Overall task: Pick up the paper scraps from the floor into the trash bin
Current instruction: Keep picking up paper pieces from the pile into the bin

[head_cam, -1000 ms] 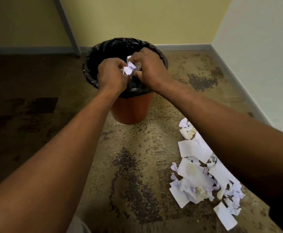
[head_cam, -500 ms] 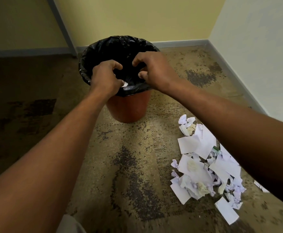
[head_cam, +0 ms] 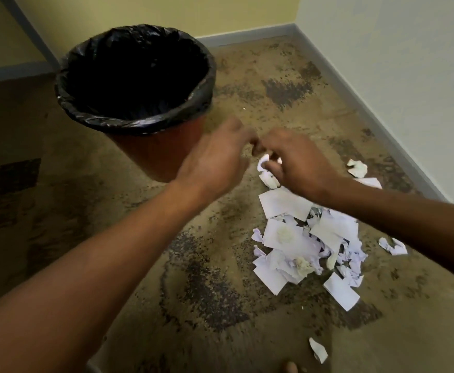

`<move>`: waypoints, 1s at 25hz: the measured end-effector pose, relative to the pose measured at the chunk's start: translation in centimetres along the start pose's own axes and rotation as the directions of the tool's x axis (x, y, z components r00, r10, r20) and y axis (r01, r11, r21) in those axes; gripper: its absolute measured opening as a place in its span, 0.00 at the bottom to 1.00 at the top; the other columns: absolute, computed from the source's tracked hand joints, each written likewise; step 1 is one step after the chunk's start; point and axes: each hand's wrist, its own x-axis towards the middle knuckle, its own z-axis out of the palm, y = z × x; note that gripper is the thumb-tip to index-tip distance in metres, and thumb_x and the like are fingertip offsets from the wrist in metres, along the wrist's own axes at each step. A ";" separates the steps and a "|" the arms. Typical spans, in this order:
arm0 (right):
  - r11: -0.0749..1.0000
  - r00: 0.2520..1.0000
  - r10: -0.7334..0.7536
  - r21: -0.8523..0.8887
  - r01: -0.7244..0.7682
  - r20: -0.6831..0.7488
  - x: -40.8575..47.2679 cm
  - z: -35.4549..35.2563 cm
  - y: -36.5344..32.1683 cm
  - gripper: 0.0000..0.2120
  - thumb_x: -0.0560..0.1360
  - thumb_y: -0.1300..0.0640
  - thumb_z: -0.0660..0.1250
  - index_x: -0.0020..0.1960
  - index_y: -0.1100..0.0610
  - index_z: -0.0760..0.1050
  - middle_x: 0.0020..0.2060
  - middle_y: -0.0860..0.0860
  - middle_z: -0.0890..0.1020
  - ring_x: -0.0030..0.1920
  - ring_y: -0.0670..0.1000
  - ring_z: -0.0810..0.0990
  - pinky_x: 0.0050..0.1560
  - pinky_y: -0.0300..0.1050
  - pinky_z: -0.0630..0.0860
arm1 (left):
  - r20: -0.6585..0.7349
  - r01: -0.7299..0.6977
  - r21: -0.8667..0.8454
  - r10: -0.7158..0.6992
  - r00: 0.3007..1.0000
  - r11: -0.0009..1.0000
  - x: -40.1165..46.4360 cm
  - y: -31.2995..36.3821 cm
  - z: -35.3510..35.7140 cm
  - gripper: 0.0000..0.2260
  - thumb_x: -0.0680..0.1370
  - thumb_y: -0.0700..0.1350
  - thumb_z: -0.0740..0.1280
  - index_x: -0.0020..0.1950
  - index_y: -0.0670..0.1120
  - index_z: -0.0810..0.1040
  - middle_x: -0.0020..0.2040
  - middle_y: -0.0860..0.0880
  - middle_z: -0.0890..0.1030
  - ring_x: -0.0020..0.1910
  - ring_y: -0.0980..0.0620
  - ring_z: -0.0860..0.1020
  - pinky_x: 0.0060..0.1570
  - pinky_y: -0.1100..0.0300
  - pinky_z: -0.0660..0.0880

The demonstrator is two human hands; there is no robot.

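Trash bin point(head_cam: 137, 84) upper left, black liner. Paper scraps point(head_cam: 301, 246) heaped on floor point(head_cam: 166, 292), centre right. Left hand point(head_cam: 217, 162) and right hand point(head_cam: 298, 162) side by side mid-frame; blurred, grip unclear.

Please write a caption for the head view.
Both hands reach toward paper scraps on the floor beside the lined bin.

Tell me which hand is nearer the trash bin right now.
Left. The left hand hangs just beside the trash bin, in front of its orange wall. The right hand is farther out, over the near end of the paper scraps.
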 end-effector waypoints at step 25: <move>0.955 0.796 0.046 -0.261 0.143 0.604 -28.9 8.9 7.8 0.20 0.71 0.60 0.71 0.63 0.55 0.74 0.64 0.57 0.75 0.63 0.59 0.73 0.58 0.58 0.77 | 0.629 -0.593 0.093 0.415 0.658 0.800 -11.6 7.3 20.6 0.20 0.79 0.40 0.63 0.72 0.45 0.67 0.71 0.39 0.67 0.65 0.39 0.70 0.59 0.45 0.71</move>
